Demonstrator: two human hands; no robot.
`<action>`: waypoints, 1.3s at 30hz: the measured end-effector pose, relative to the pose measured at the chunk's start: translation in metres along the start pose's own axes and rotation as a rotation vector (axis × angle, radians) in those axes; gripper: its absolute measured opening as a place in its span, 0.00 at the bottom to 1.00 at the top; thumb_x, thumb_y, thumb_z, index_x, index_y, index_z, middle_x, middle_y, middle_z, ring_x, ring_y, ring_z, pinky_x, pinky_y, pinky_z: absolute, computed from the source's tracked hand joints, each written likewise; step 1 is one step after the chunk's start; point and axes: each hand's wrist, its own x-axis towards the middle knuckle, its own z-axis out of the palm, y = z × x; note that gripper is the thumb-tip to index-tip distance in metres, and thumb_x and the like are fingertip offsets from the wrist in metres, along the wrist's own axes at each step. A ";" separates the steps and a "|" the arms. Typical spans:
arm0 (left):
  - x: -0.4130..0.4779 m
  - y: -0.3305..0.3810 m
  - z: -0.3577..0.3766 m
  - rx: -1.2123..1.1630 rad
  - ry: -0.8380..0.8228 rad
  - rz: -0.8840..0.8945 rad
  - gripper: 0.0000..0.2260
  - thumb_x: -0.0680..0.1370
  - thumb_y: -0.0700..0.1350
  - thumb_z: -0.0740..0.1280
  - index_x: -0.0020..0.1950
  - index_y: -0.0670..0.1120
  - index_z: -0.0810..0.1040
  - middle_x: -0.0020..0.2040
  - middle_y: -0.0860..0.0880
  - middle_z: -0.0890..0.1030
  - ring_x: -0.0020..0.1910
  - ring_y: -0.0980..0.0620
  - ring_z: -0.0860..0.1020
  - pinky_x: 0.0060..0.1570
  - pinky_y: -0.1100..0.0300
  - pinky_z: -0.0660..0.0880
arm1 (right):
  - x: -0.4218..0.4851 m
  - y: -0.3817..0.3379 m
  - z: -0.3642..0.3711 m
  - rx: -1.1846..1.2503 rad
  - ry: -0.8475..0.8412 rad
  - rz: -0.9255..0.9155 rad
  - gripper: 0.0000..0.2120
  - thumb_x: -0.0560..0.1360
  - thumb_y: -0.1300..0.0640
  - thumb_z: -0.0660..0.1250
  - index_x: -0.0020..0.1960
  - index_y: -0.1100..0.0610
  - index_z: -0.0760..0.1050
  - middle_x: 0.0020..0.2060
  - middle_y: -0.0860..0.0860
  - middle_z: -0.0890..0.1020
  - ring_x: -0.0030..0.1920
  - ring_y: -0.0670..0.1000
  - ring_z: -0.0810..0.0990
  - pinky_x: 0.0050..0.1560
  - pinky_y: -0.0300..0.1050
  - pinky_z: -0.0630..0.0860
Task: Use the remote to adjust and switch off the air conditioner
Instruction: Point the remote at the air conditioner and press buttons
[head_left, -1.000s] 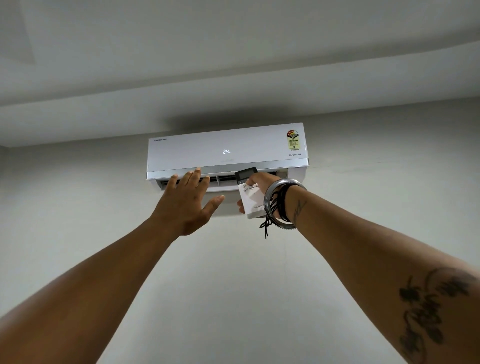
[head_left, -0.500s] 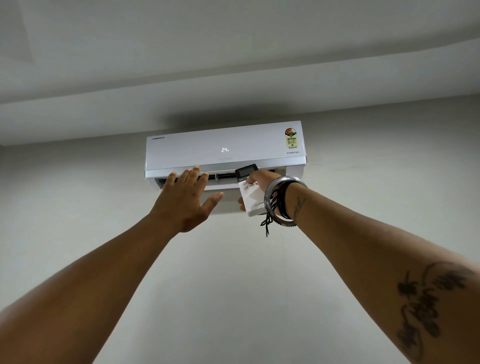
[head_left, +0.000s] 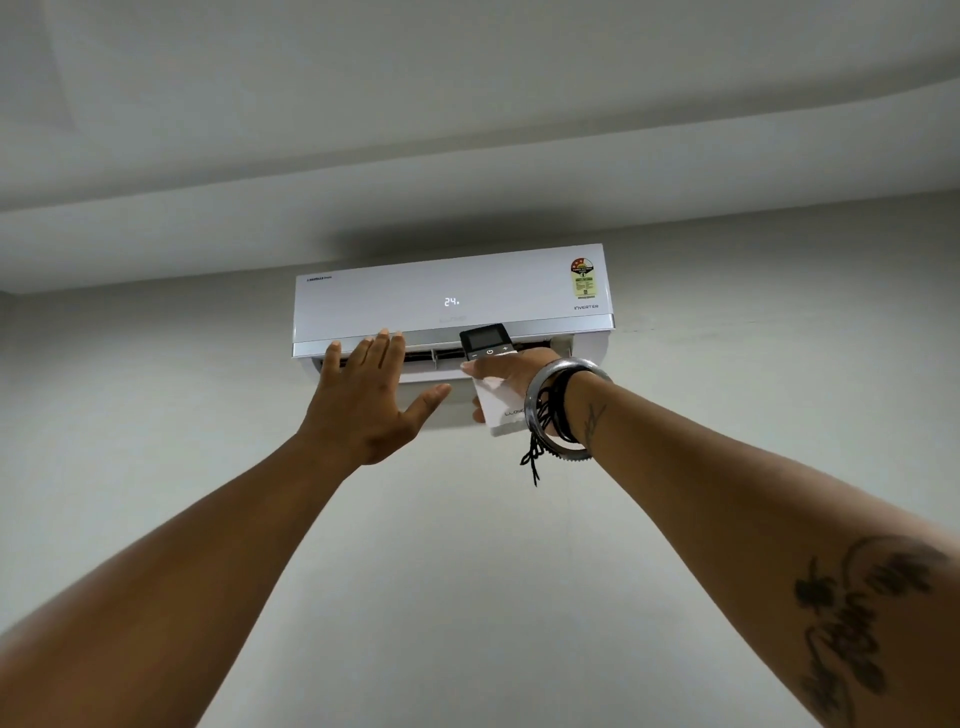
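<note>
A white wall-mounted air conditioner (head_left: 415, 296) hangs high on the wall, and its front panel shows 24. The flap under it is open. My right hand (head_left: 511, 371) holds a white remote (head_left: 491, 379) with a black screen end, pointed up at the unit; my thumb lies across its face just below the power button. My left hand (head_left: 366, 397) is raised flat with fingers spread, its fingertips in front of the unit's lower edge and vent. I cannot tell whether they touch it.
A ceiling ledge (head_left: 467, 197) runs just above the unit. The bare grey wall (head_left: 519, 571) stretches below and to both sides. A metal bangle and black threads (head_left: 558, 410) sit on my right wrist.
My thumb has moved across the remote's face, and more of the black screen end shows. Both hands keep their place under the unit. The display still reads 24.
</note>
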 end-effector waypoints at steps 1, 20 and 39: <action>0.000 0.001 0.000 -0.005 -0.001 0.002 0.43 0.72 0.73 0.38 0.79 0.45 0.51 0.80 0.45 0.56 0.79 0.47 0.53 0.75 0.42 0.44 | 0.000 0.000 -0.001 -0.095 0.055 -0.012 0.21 0.66 0.50 0.78 0.52 0.61 0.79 0.38 0.57 0.85 0.34 0.55 0.85 0.30 0.41 0.78; -0.006 -0.003 -0.003 0.041 -0.010 0.029 0.43 0.73 0.73 0.38 0.78 0.46 0.53 0.80 0.44 0.56 0.79 0.46 0.53 0.74 0.41 0.44 | -0.011 -0.007 0.003 -0.498 0.551 -0.212 0.25 0.61 0.46 0.75 0.50 0.57 0.70 0.35 0.49 0.72 0.32 0.46 0.70 0.24 0.39 0.62; -0.064 0.010 0.073 -0.113 -0.119 -0.078 0.38 0.77 0.69 0.41 0.79 0.46 0.44 0.81 0.44 0.48 0.79 0.48 0.45 0.74 0.41 0.38 | -0.001 0.064 0.012 -0.885 0.508 -0.180 0.11 0.65 0.51 0.69 0.40 0.58 0.72 0.35 0.51 0.75 0.36 0.56 0.76 0.27 0.40 0.64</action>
